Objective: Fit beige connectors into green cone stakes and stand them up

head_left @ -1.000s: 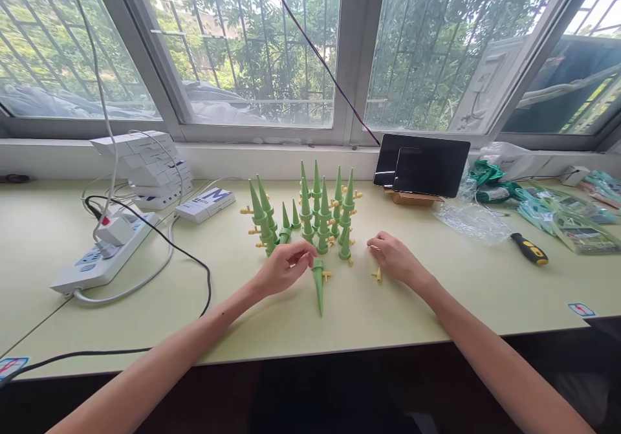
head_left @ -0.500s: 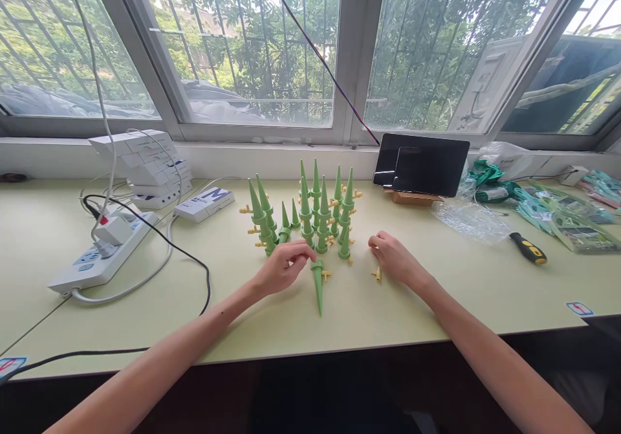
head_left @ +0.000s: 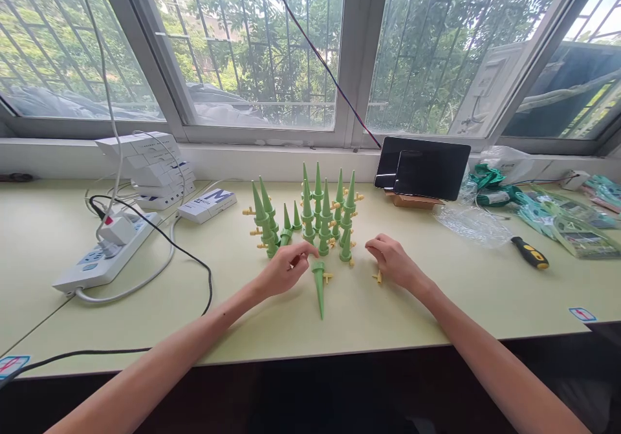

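A green plastic watering spike (head_left: 319, 288) lies on the table, its point toward me and a yellow valve (head_left: 328, 278) sticking out beside its collar. My left hand (head_left: 286, 269) hovers just behind that collar, fingers loosely bent and apart, with nothing visible in them. To the right, my right hand (head_left: 391, 258) has thumb and fingertips pinched together; whatever is between them is too small to make out. Just below it on the table is a loose yellow valve (head_left: 378, 278). Behind both hands stand several stacked green spikes (head_left: 325, 211) with yellow valves at their sides.
At the left are a white power strip (head_left: 104, 256) with cables, stacked white boxes (head_left: 155, 169) and a single box (head_left: 207, 206). Two dark tablets (head_left: 427, 169) lean at the back. A screwdriver (head_left: 530, 253) and plastic bags (head_left: 475, 224) lie at the right.
My left index fingertip has lifted slightly away from the lying spike's collar. The right hand has shifted a little left, still pinched. The whole view has moved slightly.
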A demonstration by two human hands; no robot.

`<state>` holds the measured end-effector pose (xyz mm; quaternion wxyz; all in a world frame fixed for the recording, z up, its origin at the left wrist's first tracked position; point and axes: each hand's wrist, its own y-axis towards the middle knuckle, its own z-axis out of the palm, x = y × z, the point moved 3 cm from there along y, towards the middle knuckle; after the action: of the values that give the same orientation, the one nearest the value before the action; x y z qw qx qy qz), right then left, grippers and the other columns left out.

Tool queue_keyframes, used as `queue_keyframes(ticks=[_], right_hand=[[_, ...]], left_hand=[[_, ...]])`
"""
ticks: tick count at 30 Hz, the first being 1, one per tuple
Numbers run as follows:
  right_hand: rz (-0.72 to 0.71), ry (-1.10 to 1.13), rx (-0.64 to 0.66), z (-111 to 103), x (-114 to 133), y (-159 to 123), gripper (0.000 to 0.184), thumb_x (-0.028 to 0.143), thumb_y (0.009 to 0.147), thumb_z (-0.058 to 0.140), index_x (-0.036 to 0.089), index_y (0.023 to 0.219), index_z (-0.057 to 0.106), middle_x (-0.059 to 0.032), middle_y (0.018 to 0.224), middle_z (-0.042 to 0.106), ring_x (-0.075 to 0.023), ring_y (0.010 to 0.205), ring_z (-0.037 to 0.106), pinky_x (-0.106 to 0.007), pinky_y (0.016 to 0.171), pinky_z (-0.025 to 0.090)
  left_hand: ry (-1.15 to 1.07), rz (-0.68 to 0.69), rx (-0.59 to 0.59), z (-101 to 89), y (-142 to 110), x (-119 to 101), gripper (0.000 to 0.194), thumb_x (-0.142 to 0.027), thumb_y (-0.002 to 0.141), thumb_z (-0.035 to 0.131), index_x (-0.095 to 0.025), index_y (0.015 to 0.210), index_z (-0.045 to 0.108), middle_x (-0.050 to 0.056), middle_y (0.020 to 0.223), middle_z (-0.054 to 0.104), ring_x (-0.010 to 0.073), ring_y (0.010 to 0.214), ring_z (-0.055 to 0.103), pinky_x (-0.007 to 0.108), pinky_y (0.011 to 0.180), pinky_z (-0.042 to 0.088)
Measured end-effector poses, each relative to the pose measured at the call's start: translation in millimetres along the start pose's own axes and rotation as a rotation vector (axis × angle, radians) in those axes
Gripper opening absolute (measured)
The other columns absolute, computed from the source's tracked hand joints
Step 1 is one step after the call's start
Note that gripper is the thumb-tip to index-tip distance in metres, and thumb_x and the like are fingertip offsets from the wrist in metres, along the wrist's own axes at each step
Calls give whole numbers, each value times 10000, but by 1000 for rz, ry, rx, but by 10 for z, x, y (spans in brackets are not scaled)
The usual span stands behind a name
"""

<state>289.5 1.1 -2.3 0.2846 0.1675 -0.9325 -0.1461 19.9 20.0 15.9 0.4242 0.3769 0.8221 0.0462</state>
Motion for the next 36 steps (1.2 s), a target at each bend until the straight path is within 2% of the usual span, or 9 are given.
queue_keyframes(ticks=[5,11,15,21,26,36], right_hand=[[-119,76,-58,-37,240,-39,235,228,996,395,191,945,622,-75,910,573,-174,753,571,-300,705,462],[-252,171,-45,38,686,-16,197,221,1000,411,191,942,597,-58,879,580,-158,730,543,-282,690,450],[-302,276,-56,170,859,41,137,230,981,471,193,935,594,-41,828,598,-152,715,532,-271,677,445],[-223,468,-55,315,846,15,108,270,953,526,192,939,599,-33,790,619,-143,674,550,-258,622,455],[-140,578,-62,311,802,-11,117,288,937,551,186,924,606,-25,785,627,-131,645,561,-255,611,485],[-81,676,-31,312,827,1,161,336,926,570,186,883,611,-6,700,602,-119,553,550,-251,552,484]], left_hand=[[42,27,19,36,-2,-24,146,-280,927,502,-175,1008,562,-99,551,235,83,505,218,207,517,226],[101,29,32,64,-17,-36,170,-321,933,521,-171,943,601,-89,565,243,84,511,232,214,518,230],[108,33,-10,53,-21,-19,175,-326,924,542,-168,952,611,-86,565,264,84,517,255,212,519,250],[128,86,-6,70,-9,-39,239,-324,927,544,-152,792,641,-71,536,362,70,501,269,207,500,263],[90,102,2,65,-12,-78,226,-298,937,528,-145,821,647,-43,590,474,66,508,319,201,496,296],[77,128,35,70,-15,-94,189,-257,937,550,-146,848,674,-14,665,508,76,550,380,215,531,331]])
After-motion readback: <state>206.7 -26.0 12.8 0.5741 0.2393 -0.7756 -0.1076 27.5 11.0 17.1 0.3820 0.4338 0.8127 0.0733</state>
